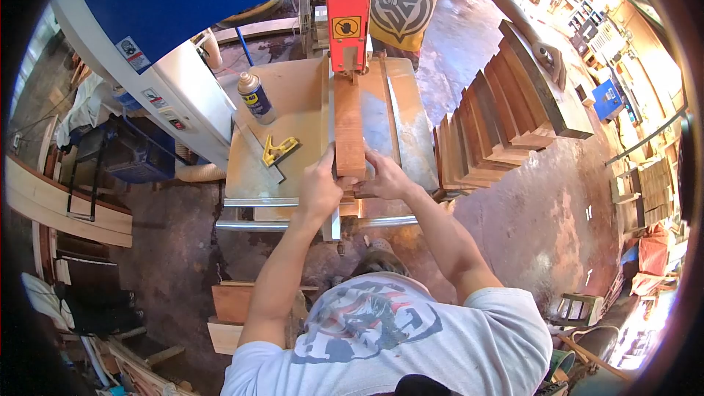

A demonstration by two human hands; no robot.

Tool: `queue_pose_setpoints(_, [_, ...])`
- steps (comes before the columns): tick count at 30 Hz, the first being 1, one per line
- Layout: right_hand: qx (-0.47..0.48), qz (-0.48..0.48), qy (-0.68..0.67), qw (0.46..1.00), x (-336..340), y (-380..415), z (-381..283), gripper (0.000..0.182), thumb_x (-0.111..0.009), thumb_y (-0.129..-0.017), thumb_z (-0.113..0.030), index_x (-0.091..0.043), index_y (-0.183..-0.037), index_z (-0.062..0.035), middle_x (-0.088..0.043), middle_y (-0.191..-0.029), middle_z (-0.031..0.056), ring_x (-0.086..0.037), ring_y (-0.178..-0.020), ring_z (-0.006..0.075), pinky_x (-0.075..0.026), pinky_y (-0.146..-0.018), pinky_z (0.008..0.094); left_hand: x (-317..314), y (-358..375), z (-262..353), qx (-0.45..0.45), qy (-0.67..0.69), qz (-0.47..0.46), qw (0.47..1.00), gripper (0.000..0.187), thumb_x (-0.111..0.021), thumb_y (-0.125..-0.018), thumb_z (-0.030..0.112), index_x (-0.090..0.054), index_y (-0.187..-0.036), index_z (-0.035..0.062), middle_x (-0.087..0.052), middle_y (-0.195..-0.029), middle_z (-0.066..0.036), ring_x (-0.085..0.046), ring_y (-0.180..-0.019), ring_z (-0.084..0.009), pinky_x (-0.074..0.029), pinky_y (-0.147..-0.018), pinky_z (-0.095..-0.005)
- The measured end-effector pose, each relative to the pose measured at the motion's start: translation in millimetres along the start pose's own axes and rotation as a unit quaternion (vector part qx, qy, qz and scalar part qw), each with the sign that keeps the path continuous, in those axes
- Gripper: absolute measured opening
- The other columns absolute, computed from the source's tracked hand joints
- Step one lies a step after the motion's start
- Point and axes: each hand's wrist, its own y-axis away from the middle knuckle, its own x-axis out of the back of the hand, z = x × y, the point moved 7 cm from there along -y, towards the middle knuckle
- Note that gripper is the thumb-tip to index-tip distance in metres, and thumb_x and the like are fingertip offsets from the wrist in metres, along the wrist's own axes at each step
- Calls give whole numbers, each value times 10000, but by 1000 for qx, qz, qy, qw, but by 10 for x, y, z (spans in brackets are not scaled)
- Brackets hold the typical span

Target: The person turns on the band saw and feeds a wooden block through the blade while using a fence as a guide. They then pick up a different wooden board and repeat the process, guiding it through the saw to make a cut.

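A reddish-brown wooden board (350,128) stands on edge on the bandsaw table (293,84), its far end under the red blade guard (346,26). My left hand (320,182) grips the board's near end from the left, fingers curled around it. From the right, my right hand (384,176) grips the same end, its thumb and fingers pressed against the wood. The board's left face lies along a straight metal fence (327,117). The blade itself is hidden.
A spray can (257,97) and a yellow-headed combination square (280,151) rest on the table's left side. To the right stands a row of boards (491,114); another person's hand (548,62) touches its far end. Cut wood pieces (233,302) lie below left.
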Motion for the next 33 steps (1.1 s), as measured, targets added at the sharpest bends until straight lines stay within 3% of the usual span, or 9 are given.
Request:
queue_pose_setpoints(12, [-17,-18,0,1000,64,-97,3,1132,-918,-734,-252,-279,-1644,-38,-385,-1630,278,-448,-1449,458,-363,-1224,468,-40,-114,-102,14,22,-9,1000,772,-900,-720,20,-565,-1415,9,-738,-1126,-256,-715,-1087,-422,-575,-871,-457])
queue_pose_setpoints(16, [-20,-20,-10,1000,60,-144,68,1137,-914,-725,-219,-274,-1648,-50,-359,-1649,266,-433,-1466,441,-323,-1250,491,-83,-148,-216,25,35,-7,999,808,-931,-714,86,-581,-1442,49,-748,-1114,-236,-729,-1067,-396,-569,-869,-432])
queue_pose_setpoints(21, [-7,-19,-29,999,69,-218,131,1155,-913,-714,-190,-259,-1658,-63,-324,-1671,256,-403,-1496,422,-275,-1271,513,-70,-212,-195,15,6,-8,1000,774,-921,-718,73,-577,-1411,32,-745,-1097,-244,-721,-1058,-421,-572,-853,-462])
queue_pose_setpoints(27, [-16,-30,-36,999,124,-269,71,1153,-910,-726,-188,-248,-1662,-67,-334,-1670,250,-394,-1508,409,-281,-1259,513,-91,-279,-249,23,0,-12,1000,774,-920,-724,105,-571,-1412,46,-747,-1065,-247,-720,-1037,-434,-571,-840,-482])
queue_pose_setpoints(30, [-48,-42,-59,996,191,-269,-31,1150,-912,-728,-185,-250,-1661,-70,-373,-1649,254,-412,-1495,415,-333,-1232,492,-99,-316,-274,34,-14,-22,999,783,-919,-728,119,-567,-1425,52,-750,-1060,-244,-723,-1028,-432,-571,-836,-482])
queue_pose_setpoints(33, [-22,-23,-19,999,187,-322,9,1152,-917,-726,-185,-251,-1660,-75,-417,-1617,268,-445,-1467,429,-398,-1191,461,-112,-351,-291,29,-7,-21,999,797,-919,-729,121,-561,-1438,58,-752,-1066,-243,-725,-1027,-429,-571,-838,-479])
